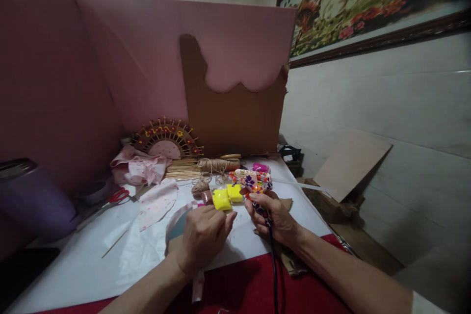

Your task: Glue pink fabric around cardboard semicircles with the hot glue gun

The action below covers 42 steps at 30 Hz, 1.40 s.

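Note:
My right hand (270,213) is wrapped round the handle of a glue gun (253,180) covered in a colourful flower pattern. Its nozzle points left, a long pale glue stick (301,185) sticks out of its back, and a black cord (274,270) hangs down. My left hand (206,235) is closed on a curved piece (175,228) with a blue and brown face and a floral cloth rim; the fingers hide part of it. Below this hand dangles a floral cloth strip (197,287). Yellow packets (222,199) lie just beyond my hands.
Behind lie twine (217,164), thin sticks (181,169) and a decorated half-round fan shape (164,140). Left are floral cloth (158,203), red-handled scissors (119,196) and a purple container (35,201). Cut cardboard (235,120) leans against the pink panel (140,49).

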Each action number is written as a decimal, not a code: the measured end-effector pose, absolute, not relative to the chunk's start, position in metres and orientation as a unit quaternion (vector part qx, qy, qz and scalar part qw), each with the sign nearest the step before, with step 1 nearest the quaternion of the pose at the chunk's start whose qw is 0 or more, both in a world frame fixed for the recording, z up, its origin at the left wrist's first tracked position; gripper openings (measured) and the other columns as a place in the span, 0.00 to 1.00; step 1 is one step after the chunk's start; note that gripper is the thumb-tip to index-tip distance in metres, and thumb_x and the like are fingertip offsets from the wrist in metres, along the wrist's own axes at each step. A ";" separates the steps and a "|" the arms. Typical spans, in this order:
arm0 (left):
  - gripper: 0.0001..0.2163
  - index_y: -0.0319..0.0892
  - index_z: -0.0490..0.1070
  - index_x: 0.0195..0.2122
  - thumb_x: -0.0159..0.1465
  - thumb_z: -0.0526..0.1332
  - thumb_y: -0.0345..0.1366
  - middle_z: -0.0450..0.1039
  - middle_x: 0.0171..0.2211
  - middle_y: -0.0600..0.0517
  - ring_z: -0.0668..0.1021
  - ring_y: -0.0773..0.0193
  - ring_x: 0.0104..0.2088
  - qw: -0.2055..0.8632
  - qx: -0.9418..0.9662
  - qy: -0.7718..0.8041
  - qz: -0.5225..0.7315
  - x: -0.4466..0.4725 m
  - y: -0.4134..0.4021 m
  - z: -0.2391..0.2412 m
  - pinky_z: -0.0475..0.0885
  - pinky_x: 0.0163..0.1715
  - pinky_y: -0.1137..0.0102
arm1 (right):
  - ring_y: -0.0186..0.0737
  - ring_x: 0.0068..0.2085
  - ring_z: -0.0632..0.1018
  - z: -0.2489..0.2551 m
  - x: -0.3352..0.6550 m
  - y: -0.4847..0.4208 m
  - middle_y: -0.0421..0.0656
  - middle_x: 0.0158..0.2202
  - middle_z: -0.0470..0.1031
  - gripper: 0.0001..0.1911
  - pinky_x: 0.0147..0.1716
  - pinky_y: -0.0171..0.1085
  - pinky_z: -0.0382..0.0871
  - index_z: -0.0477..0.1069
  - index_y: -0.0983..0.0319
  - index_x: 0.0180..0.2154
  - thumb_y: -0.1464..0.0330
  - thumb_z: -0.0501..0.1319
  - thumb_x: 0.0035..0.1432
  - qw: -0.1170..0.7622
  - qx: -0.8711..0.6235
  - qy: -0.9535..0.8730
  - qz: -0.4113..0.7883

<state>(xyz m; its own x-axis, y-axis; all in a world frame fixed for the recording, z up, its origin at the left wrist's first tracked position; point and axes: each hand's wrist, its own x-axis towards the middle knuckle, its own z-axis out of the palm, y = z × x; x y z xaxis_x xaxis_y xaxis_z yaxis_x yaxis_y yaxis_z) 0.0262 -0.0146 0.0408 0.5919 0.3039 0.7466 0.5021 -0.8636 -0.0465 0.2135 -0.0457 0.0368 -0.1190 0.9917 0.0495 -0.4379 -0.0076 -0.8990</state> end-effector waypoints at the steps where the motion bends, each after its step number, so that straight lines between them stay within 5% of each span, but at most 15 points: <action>1: 0.17 0.42 0.64 0.17 0.64 0.56 0.30 0.66 0.13 0.54 0.66 0.68 0.16 0.127 -0.882 -0.227 -0.394 0.027 -0.015 0.041 0.55 0.21 0.68 | 0.23 0.10 0.53 0.037 0.213 -0.046 0.31 0.10 0.56 0.18 0.08 0.24 0.50 0.70 0.65 0.21 0.60 0.58 0.57 0.569 -0.339 -0.411 0.626; 42: 0.17 0.41 0.64 0.16 0.64 0.56 0.29 0.64 0.13 0.55 0.66 0.68 0.16 0.156 -0.859 -0.205 -0.443 0.028 -0.011 0.043 0.55 0.20 0.68 | 0.25 0.11 0.53 0.036 0.215 -0.045 0.32 0.10 0.56 0.17 0.09 0.26 0.50 0.71 0.65 0.23 0.59 0.58 0.55 0.543 -0.340 -0.455 0.619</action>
<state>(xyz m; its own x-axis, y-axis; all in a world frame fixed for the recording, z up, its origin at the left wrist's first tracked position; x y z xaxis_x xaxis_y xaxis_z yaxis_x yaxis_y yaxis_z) 0.0283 -0.0109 0.0429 0.5230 0.2138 0.8251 0.4899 -0.8675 -0.0858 0.2148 -0.0452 0.0362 -0.1806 0.9809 0.0728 -0.3632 0.0023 -0.9317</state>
